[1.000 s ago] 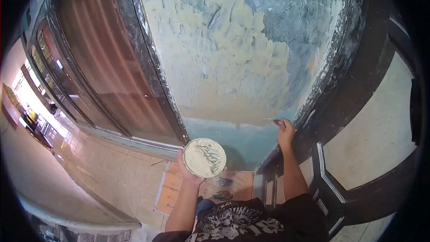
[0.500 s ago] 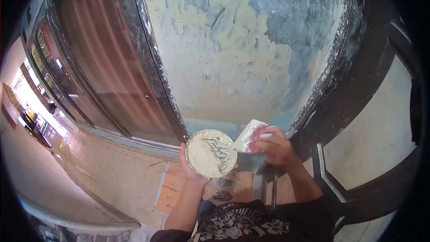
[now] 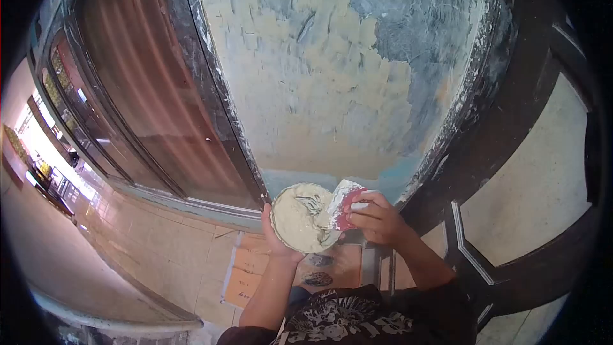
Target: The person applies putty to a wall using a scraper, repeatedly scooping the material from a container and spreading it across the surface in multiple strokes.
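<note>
A round container full of cream-coloured paste is held from its left side by my left hand, with fingertips also showing at its right edge. My right hand grips a red scraper whose broad face is coated with whitish paste. The scraper's lower edge touches the paste at the right side of the container. Behind them rises a wall panel with patchy cream paste over a blue-grey surface.
A dark door frame with pale panels stands at the right. A glass pane with a reddish-brown curtain is at the left. Orange cardboard lies on the tiled floor below. A low curved ledge is at lower left.
My right hand and the scraper have moved left and slightly down, over the container. The paste surface is differently marked. The container has shifted slightly right.
</note>
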`<state>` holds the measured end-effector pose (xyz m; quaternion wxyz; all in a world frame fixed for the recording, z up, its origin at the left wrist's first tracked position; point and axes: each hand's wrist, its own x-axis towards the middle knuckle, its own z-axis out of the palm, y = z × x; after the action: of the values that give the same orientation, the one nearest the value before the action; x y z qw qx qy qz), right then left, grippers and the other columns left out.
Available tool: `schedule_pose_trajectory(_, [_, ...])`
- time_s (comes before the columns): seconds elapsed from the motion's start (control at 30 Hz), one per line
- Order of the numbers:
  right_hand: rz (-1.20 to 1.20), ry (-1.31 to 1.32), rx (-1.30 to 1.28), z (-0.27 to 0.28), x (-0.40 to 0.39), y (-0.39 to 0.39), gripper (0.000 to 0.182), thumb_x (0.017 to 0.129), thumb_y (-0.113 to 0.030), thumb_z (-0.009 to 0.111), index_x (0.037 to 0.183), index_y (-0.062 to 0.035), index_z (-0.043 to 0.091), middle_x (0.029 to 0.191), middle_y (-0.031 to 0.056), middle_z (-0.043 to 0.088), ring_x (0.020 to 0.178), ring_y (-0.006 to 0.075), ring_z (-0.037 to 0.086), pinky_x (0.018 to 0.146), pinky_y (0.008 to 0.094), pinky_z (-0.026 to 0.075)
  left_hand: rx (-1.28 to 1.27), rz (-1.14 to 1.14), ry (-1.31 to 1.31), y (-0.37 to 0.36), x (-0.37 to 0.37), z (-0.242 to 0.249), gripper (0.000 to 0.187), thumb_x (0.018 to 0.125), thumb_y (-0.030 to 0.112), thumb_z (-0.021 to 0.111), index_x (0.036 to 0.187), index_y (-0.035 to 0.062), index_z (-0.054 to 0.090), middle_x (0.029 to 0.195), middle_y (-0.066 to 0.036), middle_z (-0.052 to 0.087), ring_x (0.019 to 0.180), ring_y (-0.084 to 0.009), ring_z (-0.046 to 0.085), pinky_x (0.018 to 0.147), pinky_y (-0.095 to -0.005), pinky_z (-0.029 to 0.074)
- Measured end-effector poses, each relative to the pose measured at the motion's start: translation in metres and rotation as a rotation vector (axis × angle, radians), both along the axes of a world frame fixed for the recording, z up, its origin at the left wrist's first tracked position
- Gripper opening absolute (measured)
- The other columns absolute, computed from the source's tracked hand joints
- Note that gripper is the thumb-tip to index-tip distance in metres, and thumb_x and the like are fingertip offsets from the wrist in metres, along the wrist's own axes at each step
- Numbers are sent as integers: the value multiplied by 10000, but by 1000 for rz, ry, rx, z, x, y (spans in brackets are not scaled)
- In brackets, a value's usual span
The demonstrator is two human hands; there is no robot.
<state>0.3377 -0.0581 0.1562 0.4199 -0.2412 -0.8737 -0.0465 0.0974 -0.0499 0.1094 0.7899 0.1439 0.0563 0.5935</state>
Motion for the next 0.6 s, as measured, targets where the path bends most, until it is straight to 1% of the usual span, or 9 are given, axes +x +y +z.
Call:
schedule_pose_trajectory(0.13, [9,28,-10,-7,0,3,377,658,51,734,1015,-64,692,1083,67,681,1066,349,619,901,424,542,-47,24,64,0,1,1,762,993,646,330,1438,53,510,1420,-169,568,1279,-375,556,1089,-528,441])
schedule_pose_trajectory(0.2, [-8,100,24,-6,-2,5,317,656,57,741,945,-65,692,1041,66,728,1012,336,654,869,408,546,-55,20,63,0,1,1,762,992,647,332,1439,56,510,1421,-169,568,1280,-376,555,1091,-530,439])
schedule_pose_trajectory(0.33, [-9,140,21,-2,-4,5,291,684,80,718,940,-57,694,1017,71,736,1005,340,658,859,408,546,-47,-4,53,3,1,-4,766,986,651,341,1441,57,510,1426,-168,566,1281,-375,555,1088,-536,439])
schedule_pose_trajectory(0.37, [-31,144,15,-1,-3,4,275,701,92,691,935,-52,695,1018,75,736,1012,334,659,860,411,546,-59,-6,60,4,1,-6,768,984,652,344,1441,57,510,1428,-167,565,1281,-373,556,1086,-538,441])
schedule_pose_trajectory(0.43, [-57,149,12,1,1,4,263,718,105,664,931,-46,696,1018,79,736,1018,327,660,860,413,546,5,-59,6,6,1,-7,773,982,655,350,1438,53,513,1429,-169,565,1283,-376,555,1084,-542,442])
schedule_pose_trajectory(0.5, [-184,156,38,4,10,5,244,759,114,607,924,-37,704,1027,94,738,984,313,664,850,412,547,119,-195,-164,9,1,-4,792,977,666,345,1454,51,494,1445,-176,547,1303,-393,536,1083,-556,443])
schedule_pose_trajectory(0.53, [-191,155,41,4,20,7,244,759,114,607,924,-37,704,1027,94,738,984,313,664,850,412,547,2,-141,-87,9,-1,-6,829,961,694,342,1492,66,443,1489,-191,493,1325,-449,497,1058,-691,410])
schedule_pose_trajectory(0.57, [-322,223,17,3,33,12,210,785,85,633,949,-28,700,1007,108,723,966,321,652,839,417,537,3,-150,-88,10,-3,-6,829,961,694,342,1492,66,443,1489,-191,493,1325,-449,497,1058,-691,410])
schedule_pose_trajectory(0.6, [-455,291,-6,1,47,17,183,810,56,658,973,-19,696,986,123,708,948,330,641,828,423,527,24,-168,-79,10,-5,-5,841,951,708,342,1508,82,420,1511,-192,464,1331,-473,478,1017,-763,382])
